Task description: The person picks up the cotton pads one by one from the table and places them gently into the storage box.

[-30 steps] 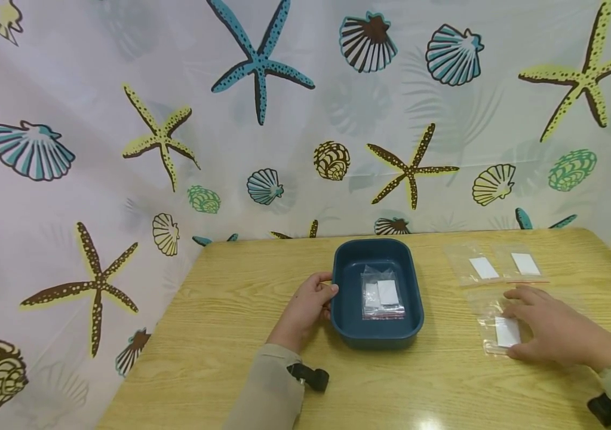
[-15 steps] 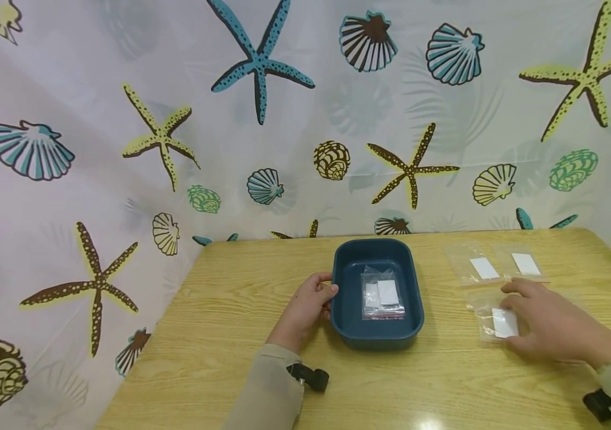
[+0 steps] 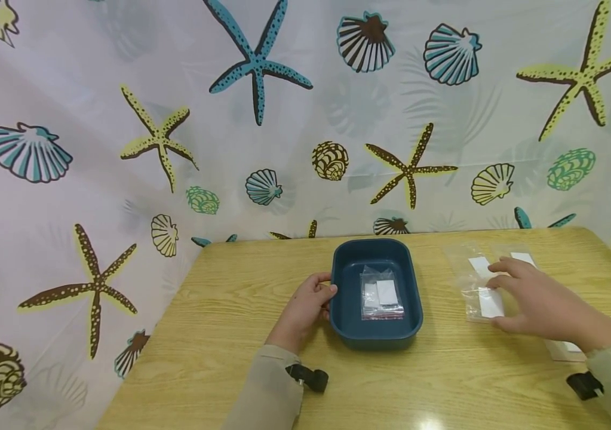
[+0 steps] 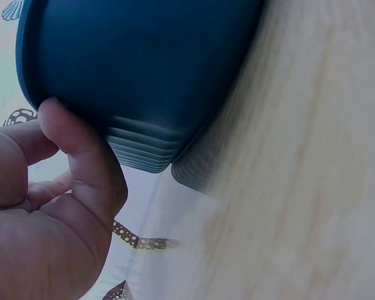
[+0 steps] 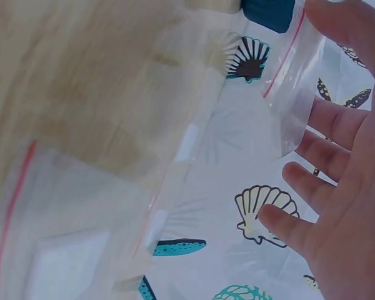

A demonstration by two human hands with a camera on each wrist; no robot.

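My left hand (image 3: 307, 304) grips the left rim of a dark blue plastic bin (image 3: 344, 331). In the left wrist view the thumb (image 4: 72, 128) lies against the bin's wall (image 4: 137, 81). Small clear zip bags with white cards (image 3: 387, 292) lie inside the bin. To its right, my right hand (image 3: 542, 304) pinches another clear zip bag (image 3: 490, 303) with a white card, above the table. The right wrist view shows this bag (image 5: 290, 94) by its red zip line, between thumb and fingers; the other fingers are spread.
Two more zip bags lie behind the right hand, one with a white card (image 3: 479, 266), the other card (image 3: 522, 258) partly covered. Another bag (image 3: 565, 352) lies under the right wrist. A patterned curtain (image 3: 294, 137) stands behind the wooden table (image 3: 230, 298).
My right hand has lifted the zip bag off the table and moved it left and away from me, uncovering a bag beneath the wrist. The left hand and bin stay put.
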